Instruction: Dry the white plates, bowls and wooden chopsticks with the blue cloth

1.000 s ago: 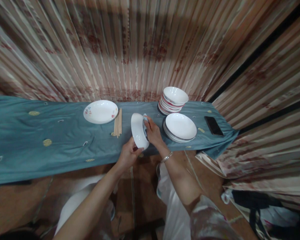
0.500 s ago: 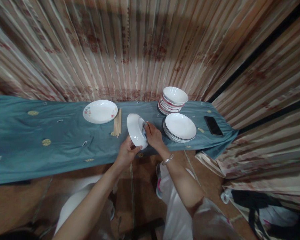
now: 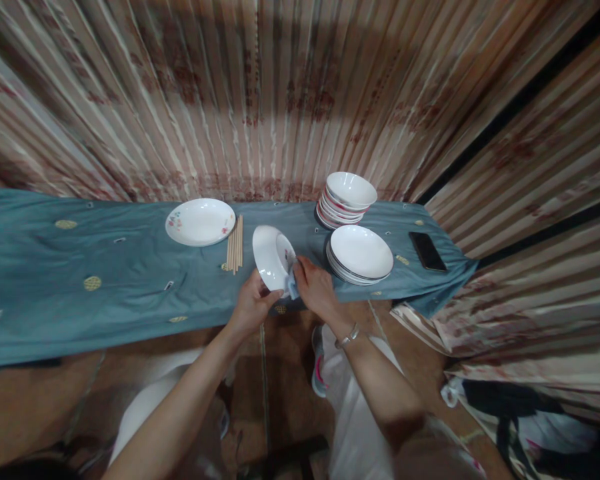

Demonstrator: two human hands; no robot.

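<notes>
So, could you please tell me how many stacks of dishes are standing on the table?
2. A stack of bowls stands at the back right by the curtain; a stack of plates sits just in front of it, left of the phone.

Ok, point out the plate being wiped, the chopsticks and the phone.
tilted plate [image 3: 271, 257]: head view, middle of its white face.
chopsticks [image 3: 235, 243]: head view, midway along the bundle.
phone [image 3: 427, 251]: head view, centre of its dark screen.
</notes>
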